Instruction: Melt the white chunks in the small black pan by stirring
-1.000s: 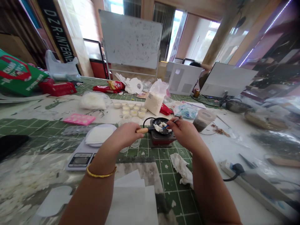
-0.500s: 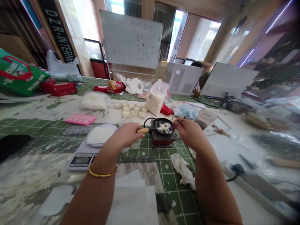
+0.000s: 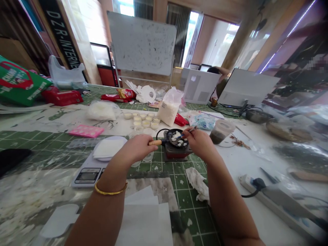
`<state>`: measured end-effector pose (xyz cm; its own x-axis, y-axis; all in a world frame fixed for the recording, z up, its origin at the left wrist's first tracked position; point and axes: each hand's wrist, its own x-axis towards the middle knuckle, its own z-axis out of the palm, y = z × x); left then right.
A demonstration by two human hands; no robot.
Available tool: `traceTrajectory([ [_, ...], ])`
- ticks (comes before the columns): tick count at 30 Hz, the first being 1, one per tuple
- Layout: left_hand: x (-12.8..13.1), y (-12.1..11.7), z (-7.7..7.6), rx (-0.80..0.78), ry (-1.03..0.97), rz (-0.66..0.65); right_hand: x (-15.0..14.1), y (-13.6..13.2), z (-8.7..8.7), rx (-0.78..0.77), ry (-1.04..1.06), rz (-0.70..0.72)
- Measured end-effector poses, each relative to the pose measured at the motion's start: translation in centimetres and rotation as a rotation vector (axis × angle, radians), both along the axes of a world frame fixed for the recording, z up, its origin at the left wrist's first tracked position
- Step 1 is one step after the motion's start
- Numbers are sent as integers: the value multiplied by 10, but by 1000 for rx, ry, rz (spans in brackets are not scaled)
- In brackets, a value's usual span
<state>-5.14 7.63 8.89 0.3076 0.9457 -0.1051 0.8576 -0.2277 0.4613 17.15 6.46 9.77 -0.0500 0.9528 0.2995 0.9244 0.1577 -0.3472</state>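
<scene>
A small black pan (image 3: pixel 176 138) with white lumps in it sits on a little red burner (image 3: pixel 176 152) on the green cutting mat (image 3: pixel 184 181). My left hand (image 3: pixel 137 147) is closed round the pan's wooden handle (image 3: pixel 155 142). My right hand (image 3: pixel 198 143) pinches a thin blue stirring tool (image 3: pixel 185 133), whose tip is down among the white lumps.
A digital scale (image 3: pixel 93 167) with a white dish stands left of the pan. Small filled cups (image 3: pixel 143 119), a bag of white flakes (image 3: pixel 169 107) and a lidded jar (image 3: pixel 220 131) lie behind. A crumpled tissue (image 3: pixel 198 182) and a power strip (image 3: pixel 269 194) are to the right. A person sits behind laptops.
My right hand has shifted slightly left and back, moving the stirring tool through the white lumps, which now lie more scattered. My left hand keeps its hold on the handle.
</scene>
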Motion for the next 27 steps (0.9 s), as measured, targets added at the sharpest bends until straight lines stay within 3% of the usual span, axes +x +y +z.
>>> traceTrajectory([
  [6, 1, 0, 0, 16, 6, -4, 8, -2, 3, 28, 63, 28],
  [11, 1, -2, 2, 27, 19, -14, 13, -2, 7, 90, -35, -167],
  [15, 1, -2, 2, 17, 12, -15, 15, -1, 6, -14, -27, -71],
  [19, 0, -2, 2, 22, 3, -23, 16, 0, 5, 96, 8, -141],
  [24, 1, -2, 3, -12, 9, -18, 16, 0, 5, 4, -77, -108],
  [27, 0, -1, 2, -16, -4, -19, 14, -5, 8, 60, -68, -99],
])
